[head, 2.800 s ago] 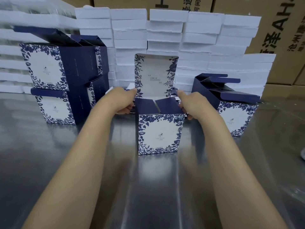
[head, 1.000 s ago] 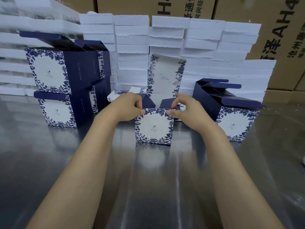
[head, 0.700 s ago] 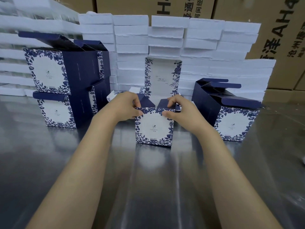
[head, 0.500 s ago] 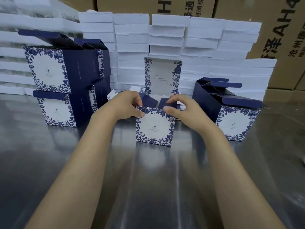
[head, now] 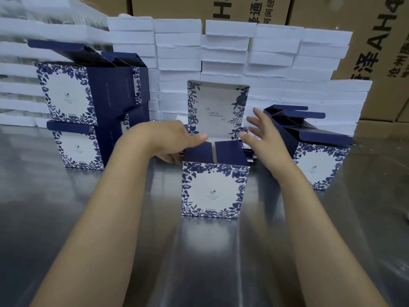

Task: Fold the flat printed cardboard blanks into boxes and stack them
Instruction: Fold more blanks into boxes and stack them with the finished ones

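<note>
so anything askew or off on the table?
Only the folded box at right: it leans over, top flaps splayed open, unlike the squared two-box stack at left. The centre box stands straight, lid up. No damage visible.

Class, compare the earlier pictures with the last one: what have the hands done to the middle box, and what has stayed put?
Both hands let go of the middle box: the right hand has lifted off and spread open, and the left hand now lies beside its top left corner. The two dark side flaps lie folded in. The lid flap still stands upright; the stacked boxes have not moved.
</note>
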